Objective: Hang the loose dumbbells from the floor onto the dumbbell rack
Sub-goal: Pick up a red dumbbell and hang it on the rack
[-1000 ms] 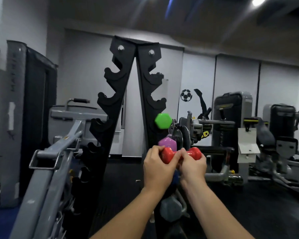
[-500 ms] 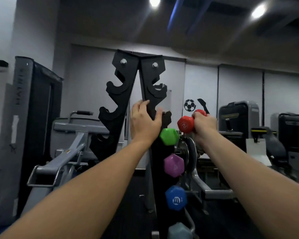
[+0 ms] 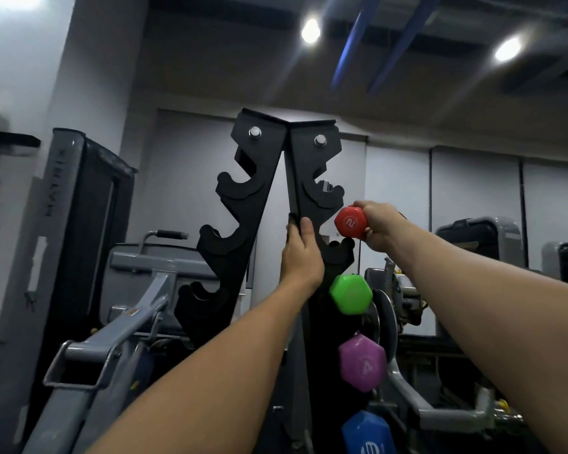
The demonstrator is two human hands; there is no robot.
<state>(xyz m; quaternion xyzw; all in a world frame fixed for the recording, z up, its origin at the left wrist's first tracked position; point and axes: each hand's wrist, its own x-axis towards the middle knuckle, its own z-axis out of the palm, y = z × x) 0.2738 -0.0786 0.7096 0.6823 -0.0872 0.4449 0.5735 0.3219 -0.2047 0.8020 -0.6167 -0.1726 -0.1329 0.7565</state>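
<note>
— So, which hand is nearest you?
— The left hand [image 3: 300, 253], fingers wrapped round the edge of the black dumbbell rack [image 3: 312, 178].
— And the other?
— The right hand [image 3: 376, 226] is clenched on the handle of the red dumbbell [image 3: 350, 221], whose head juts left of the knuckles, just beside an empty hook.
— Below that?
— A green dumbbell [image 3: 351, 293], a purple dumbbell [image 3: 363, 362] and a blue dumbbell [image 3: 368, 435] hang there. Grey machines [image 3: 479, 237] stand behind.

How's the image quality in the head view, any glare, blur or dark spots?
Head view: the two ceiling lights blow out with soft halos; the black dumbbell rack is underexposed, its notches show little detail; wide-angle distortion stretches both forearms near the bottom edge; the red dumbbell in the right hand stays sharp, its number readable.
</note>
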